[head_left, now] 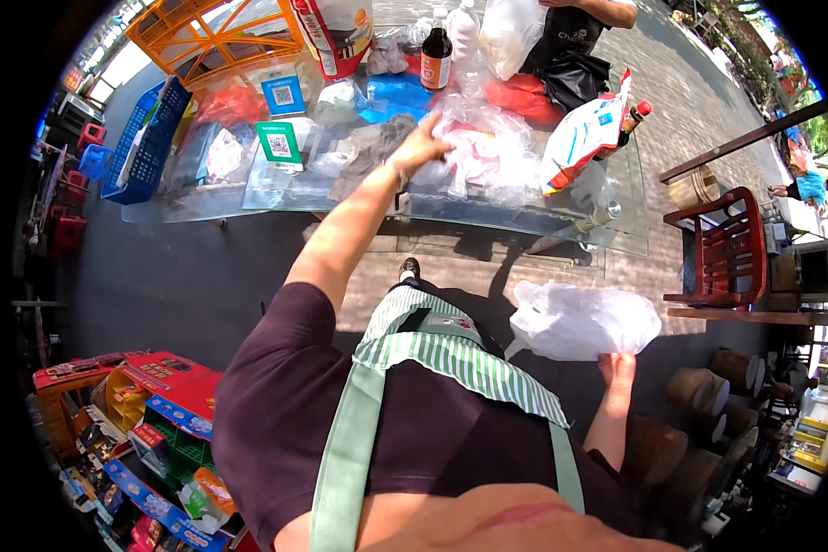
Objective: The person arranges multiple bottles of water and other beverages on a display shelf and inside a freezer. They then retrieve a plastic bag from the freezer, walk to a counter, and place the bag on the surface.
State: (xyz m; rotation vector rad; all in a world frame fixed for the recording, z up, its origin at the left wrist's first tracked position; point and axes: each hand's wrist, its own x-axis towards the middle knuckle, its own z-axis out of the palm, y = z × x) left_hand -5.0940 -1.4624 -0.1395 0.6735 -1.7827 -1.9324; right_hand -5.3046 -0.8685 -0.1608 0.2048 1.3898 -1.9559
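My left hand [420, 149] reaches out over the glass table [340, 204], its fingers spread with nothing in them. Just past the fingertips lies a crumpled heap of see-through and pinkish plastic bags [488, 152]. A dark grey cloth-like bundle [386, 145] rests beside that wrist. Off to the right, my right hand [618, 368] is closed on the edge of a white plastic bag [580, 320]. The bag hangs puffed out in front of my body, away from the table; whether anything is inside cannot be made out.
A dark sauce bottle [436, 57], blue payment-code sign [283, 94], green payment-code sign [279, 145], blue basket [145, 138] and white-and-red packet [584, 133] stand on the table. Another person [580, 32] is across it. A red wooden chair [729, 244] stands right; shelved goods [156, 442] lower left.
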